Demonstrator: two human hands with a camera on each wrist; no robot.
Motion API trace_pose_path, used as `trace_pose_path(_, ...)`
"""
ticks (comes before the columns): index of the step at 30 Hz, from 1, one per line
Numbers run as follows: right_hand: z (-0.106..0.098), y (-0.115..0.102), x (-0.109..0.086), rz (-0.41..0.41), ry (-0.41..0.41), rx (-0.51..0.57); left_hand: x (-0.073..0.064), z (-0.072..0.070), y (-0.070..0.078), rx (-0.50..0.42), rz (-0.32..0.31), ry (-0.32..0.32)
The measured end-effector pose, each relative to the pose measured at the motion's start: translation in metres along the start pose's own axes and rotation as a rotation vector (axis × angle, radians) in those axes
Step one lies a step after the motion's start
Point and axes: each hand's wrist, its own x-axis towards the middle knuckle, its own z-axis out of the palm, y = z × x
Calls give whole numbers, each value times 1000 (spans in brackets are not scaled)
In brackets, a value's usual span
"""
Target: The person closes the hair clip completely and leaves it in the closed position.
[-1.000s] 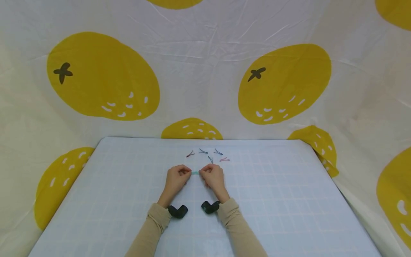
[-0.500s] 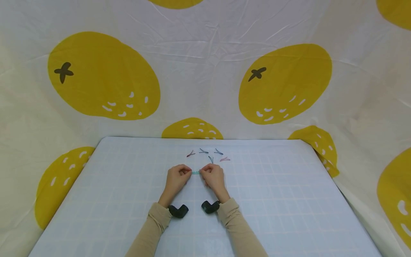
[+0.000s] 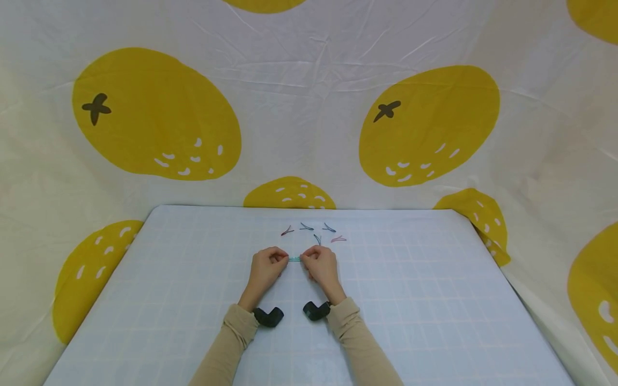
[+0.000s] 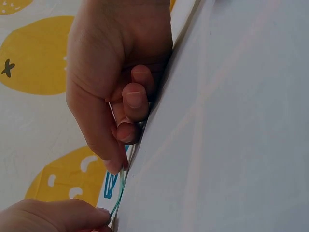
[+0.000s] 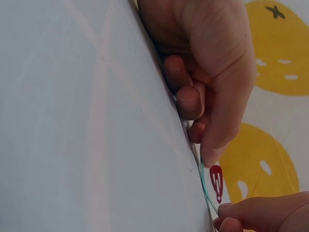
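Pinching a thin teal hair clip by its two ends, a person works at a pale gridded tabletop. Taking that clip as the middle of a clock, with twelve pointing away from the person, I see the left hand at nine and the right hand at three. On each, thumb and forefinger press an end of the clip between them, and other fingers curl in beneath. Seen from the wrists, the stretch in between bows a little; I can't tell whether it touches the table.

Five more clips lie beyond. A dark red clip is a shade before twelve, a dark blue clip between twelve and one, a second blue clip between one and two. Nearer in on that last line, a third blue clip lies just beside the right hand, and a pink clip is at about two.

The left sleeve, tan like the other, runs in from between seven and eight. Past the table's far edge, towards twelve, hangs a white sheet printed with big yellow fruit.
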Motion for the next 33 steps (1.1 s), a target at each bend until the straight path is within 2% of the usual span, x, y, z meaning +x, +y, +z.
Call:
trace_pose_path(8,0,0,0,-6,2,2,1,0,0,-4,12,6)
trace_pose_path(21,0,1,0,-4,1,-7,0,0,2,0,-24,-1)
trace_pose_path(33,2,4,1,-13,2,-16,-1,-1,2,0,-23,-5)
